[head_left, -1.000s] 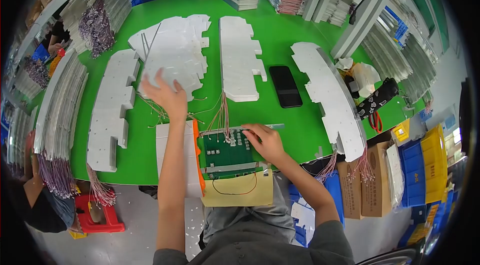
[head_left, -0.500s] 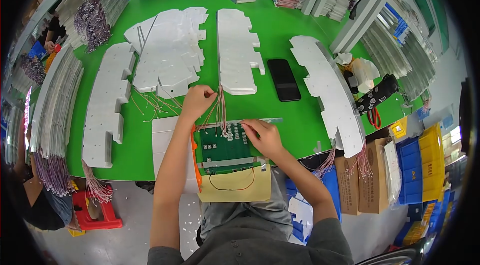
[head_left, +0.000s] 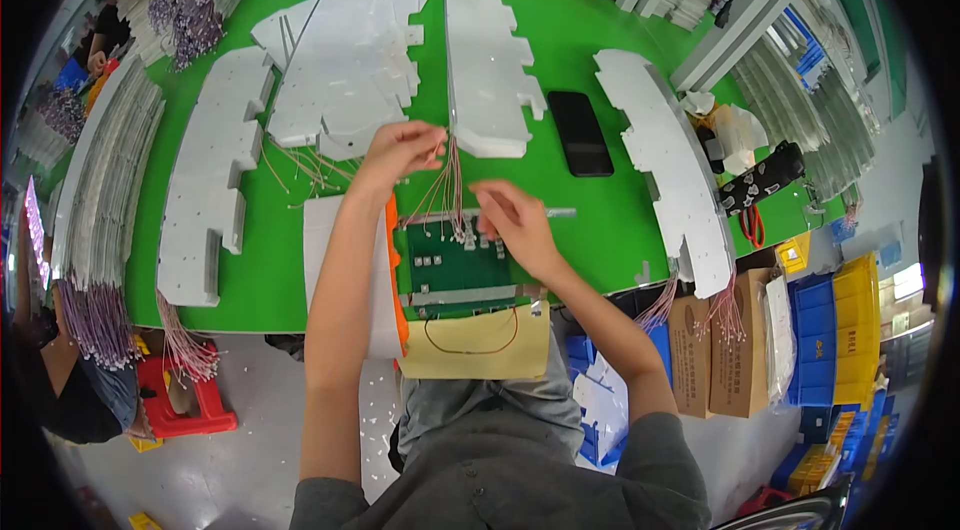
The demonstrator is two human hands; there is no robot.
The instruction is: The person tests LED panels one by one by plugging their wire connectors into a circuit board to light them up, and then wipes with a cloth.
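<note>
My left hand (head_left: 405,152) is raised over the table, its thumb and fingertips pinched together beside a bundle of thin wires (head_left: 455,185). Whatever may be in the pinch is too small to make out. The wires hang from the near end of a white notched panel (head_left: 485,70), with white plugs at their lower ends. My right hand (head_left: 515,225) hovers over the right part of a green circuit board (head_left: 450,275), fingers curled loosely and thumb apart from the index finger. White connectors (head_left: 428,261) sit on the board, with a yellow sheet (head_left: 475,350) at its near edge.
More white panels (head_left: 215,170) lie at the left, and another (head_left: 670,170) at the right with wires trailing off the edge. A black phone (head_left: 580,134) rests right of the middle panel. Stacked panels (head_left: 105,180) line the left side. A red stool (head_left: 190,395) stands below.
My right hand has lifted off the board's connectors, its fingers opening. My left hand stays pinched by the wires. The whole view has shifted a little, so the table sits higher.
</note>
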